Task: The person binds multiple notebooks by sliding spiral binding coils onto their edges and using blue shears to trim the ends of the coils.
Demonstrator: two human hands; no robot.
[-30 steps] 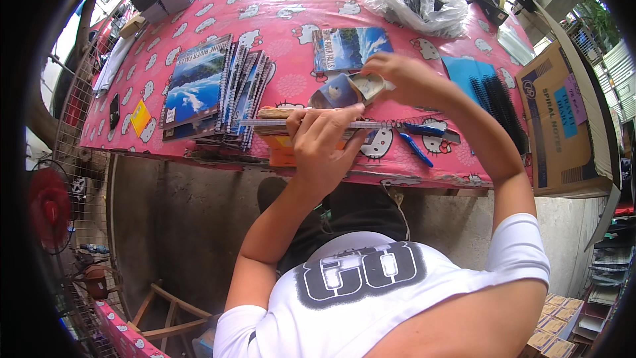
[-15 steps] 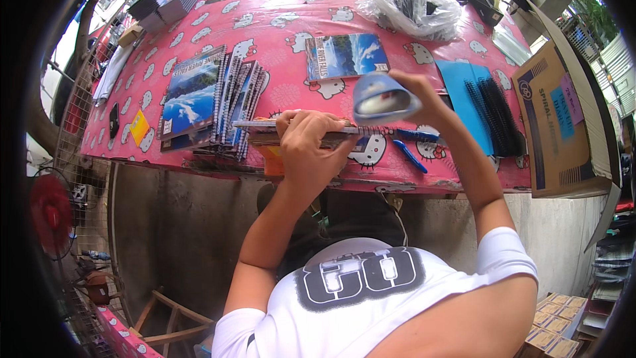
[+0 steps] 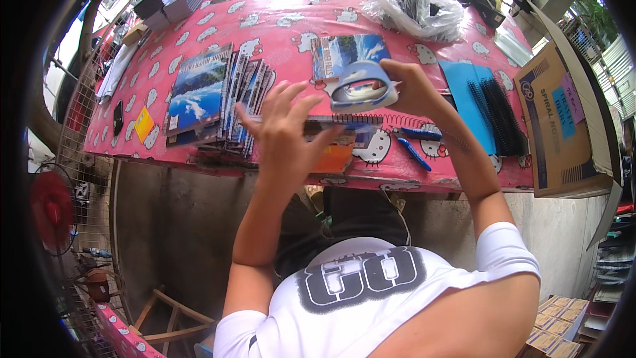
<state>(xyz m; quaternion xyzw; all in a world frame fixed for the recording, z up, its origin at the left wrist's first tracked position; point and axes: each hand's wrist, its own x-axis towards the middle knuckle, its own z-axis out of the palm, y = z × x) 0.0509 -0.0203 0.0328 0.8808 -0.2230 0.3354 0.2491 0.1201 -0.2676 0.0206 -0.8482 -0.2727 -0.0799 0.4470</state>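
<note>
My left hand (image 3: 285, 126) has its fingers spread beside a notebook (image 3: 341, 119) held edge-up near the table's front; whether the thumb touches it I cannot tell. A dark spiral coil (image 3: 407, 121) runs along the notebook's upper edge and sticks out to the right. My right hand (image 3: 412, 89) grips a blue-and-white, hollow ring-shaped object (image 3: 363, 102) just above that edge; its exact kind is unclear. An orange sheet or cover (image 3: 333, 159) shows below the notebook. Behind the ring-shaped object lies a printed landscape cover (image 3: 331, 46).
Spiral notebooks (image 3: 199, 96) are stacked on the left. Two blue pens (image 3: 415, 154) lie near the front edge. Black coils (image 3: 493, 116) rest on a blue sheet (image 3: 464, 76), beside a cardboard box (image 3: 556, 119). A clear plastic bag (image 3: 417, 6) sits farther back.
My left hand has loosened from the notebook's edge and spread its fingers. The ring-shaped object has shifted left and tilted, along with my right hand.
</note>
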